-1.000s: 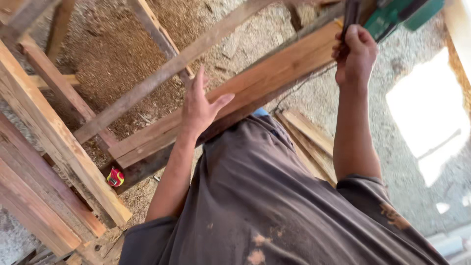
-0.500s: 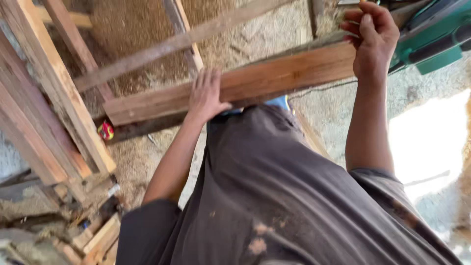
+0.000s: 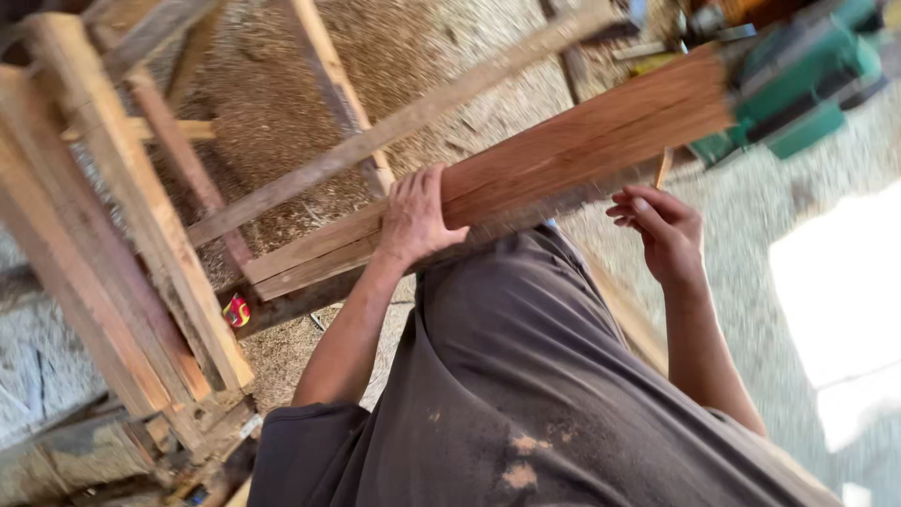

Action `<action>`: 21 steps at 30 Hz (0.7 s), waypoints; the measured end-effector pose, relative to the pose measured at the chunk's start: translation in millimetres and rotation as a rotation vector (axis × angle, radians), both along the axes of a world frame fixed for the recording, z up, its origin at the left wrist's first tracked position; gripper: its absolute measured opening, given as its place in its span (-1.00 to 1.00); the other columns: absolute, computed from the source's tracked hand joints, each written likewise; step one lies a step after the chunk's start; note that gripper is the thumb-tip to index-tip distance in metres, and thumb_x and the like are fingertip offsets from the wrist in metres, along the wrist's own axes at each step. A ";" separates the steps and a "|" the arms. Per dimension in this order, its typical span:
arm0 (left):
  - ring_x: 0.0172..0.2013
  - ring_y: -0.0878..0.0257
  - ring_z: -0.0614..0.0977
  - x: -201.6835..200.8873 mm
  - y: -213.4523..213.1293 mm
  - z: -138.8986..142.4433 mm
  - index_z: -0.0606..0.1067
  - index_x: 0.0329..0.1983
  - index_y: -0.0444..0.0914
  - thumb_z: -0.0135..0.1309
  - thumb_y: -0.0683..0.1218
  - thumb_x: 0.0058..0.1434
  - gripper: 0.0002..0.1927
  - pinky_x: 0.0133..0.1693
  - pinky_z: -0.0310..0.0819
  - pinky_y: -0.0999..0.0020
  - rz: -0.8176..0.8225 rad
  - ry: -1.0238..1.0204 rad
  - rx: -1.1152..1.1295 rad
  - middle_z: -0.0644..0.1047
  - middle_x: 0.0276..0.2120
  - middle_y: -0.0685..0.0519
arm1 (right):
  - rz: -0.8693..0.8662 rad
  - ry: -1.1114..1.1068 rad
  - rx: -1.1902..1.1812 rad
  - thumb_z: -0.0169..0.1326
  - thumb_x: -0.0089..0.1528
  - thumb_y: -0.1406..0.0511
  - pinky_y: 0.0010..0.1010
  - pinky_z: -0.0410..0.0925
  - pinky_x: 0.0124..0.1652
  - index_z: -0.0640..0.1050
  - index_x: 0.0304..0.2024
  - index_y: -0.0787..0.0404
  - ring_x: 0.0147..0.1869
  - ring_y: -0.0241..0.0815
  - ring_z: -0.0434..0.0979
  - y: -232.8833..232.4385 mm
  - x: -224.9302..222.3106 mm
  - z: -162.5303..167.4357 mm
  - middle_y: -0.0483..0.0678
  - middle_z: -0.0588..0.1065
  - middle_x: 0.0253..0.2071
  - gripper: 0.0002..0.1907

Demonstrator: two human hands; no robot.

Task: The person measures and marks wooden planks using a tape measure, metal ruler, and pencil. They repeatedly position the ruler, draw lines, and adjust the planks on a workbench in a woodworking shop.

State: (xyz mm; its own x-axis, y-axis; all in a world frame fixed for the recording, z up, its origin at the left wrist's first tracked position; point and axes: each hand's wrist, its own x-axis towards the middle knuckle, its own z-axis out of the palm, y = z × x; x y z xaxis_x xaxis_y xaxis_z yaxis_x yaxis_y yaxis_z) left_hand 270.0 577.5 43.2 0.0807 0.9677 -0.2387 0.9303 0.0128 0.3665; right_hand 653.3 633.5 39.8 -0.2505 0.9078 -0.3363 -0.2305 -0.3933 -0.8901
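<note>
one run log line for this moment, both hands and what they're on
left hand: flat on reddish wooden plank | right hand: off the plank, fingers curled, empty | green power tool: at plank's far end | floor: sawdust

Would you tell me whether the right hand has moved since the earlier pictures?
Yes. The right hand was raised by the green machine; now it has come down, hanging open below the reddish plank.

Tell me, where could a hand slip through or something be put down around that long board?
Free: the pale ground right of the right hand, below the green machine; also the sawdust floor showing between the frame's slats. Crowded: the stacked planks at left, and the reddish board, where the left hand presses.
</note>
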 end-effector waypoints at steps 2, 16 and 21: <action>0.14 -0.16 0.45 1.3 10.8 37.4 0.13 0.32 -0.36 0.49 0.30 -0.24 0.22 0.21 0.28 -0.22 0.058 -0.027 0.126 0.40 0.13 -0.28 | 0.031 0.205 0.087 0.08 0.48 0.35 -0.21 0.50 0.14 0.52 0.17 0.43 0.12 0.01 0.62 21.0 -13.1 30.7 0.19 0.58 0.06 -0.72; 0.29 -0.14 0.40 20.5 -1.7 245.8 0.06 0.43 -0.45 0.46 0.24 -0.11 0.25 0.27 0.35 -0.11 0.382 -0.265 1.012 0.31 0.29 -0.33 | 0.138 0.175 0.712 0.29 0.28 0.31 -0.35 0.42 0.22 0.46 0.18 0.40 0.15 -0.23 0.55 56.6 -229.6 257.8 0.00 0.57 0.06 -0.51; 0.19 0.10 0.60 -51.4 -51.5 279.4 0.27 0.41 -0.30 0.35 0.15 0.21 -0.17 0.27 0.56 0.17 0.314 -0.792 0.780 0.49 0.22 -0.17 | 0.180 0.341 0.790 0.33 0.23 0.30 -0.39 0.41 0.22 0.44 0.17 0.38 0.14 -0.24 0.54 25.1 -275.6 280.0 -0.01 0.55 0.07 -0.46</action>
